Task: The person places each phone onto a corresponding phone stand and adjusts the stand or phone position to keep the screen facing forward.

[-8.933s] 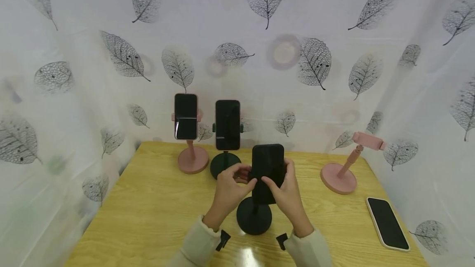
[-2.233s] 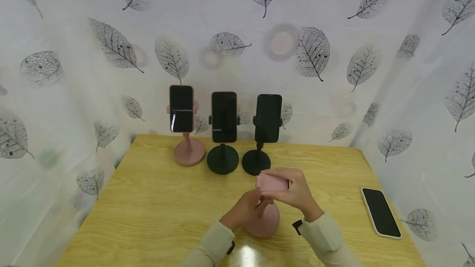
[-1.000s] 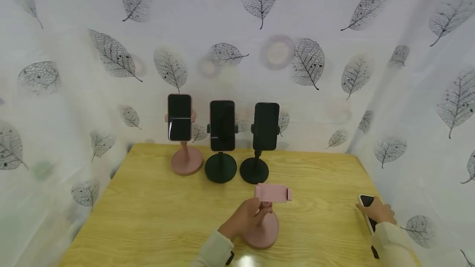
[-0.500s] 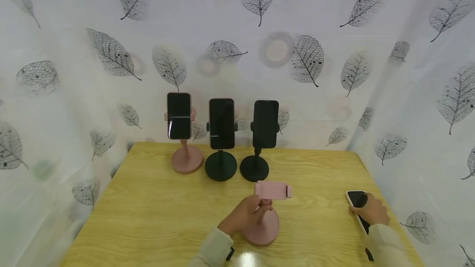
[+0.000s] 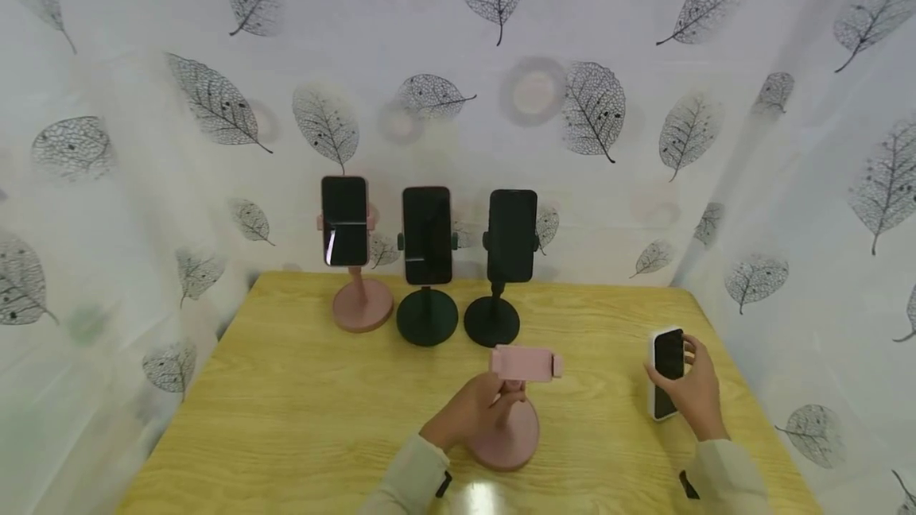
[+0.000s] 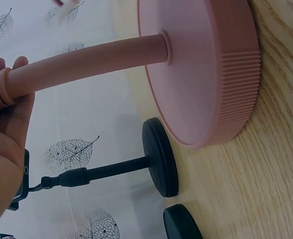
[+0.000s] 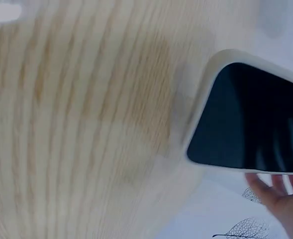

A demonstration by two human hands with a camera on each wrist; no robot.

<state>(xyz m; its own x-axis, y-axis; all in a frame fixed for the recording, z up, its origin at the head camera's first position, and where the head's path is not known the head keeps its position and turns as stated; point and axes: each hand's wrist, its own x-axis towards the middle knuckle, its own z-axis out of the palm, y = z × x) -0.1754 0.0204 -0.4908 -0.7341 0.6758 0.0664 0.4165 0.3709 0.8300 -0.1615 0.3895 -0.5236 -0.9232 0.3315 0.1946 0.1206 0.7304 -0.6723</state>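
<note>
A pink phone stand [image 5: 525, 364] stands at the table's front middle, its clamp head tilted up and holding nothing. My left hand [image 5: 467, 413] grips its stem just below the clamp; in the left wrist view the fingers curl behind the pink stem [image 6: 86, 64] at its collar. Off to the right, my right hand [image 5: 696, 388] holds a smartphone [image 5: 669, 360] in a white case by its long edges, thumb on one side and fingers on the other. The phone is tipped upright, screen facing me. In the right wrist view the phone [image 7: 255, 119] appears above the wood, fingertips along its edge.
Along the back stand three phone stands bearing phones: a pink one [image 5: 362, 306], a dark green one [image 5: 427, 318] and a black one [image 5: 491, 322]. Behind the wooden table [image 5: 300, 420] hangs a white curtain [image 5: 401, 14] with leaf prints.
The black stand with its phone now stands in the back row, and the pink stand came from the right to the front. My right hand has lifted the white-cased phone and moved it leftward.
</note>
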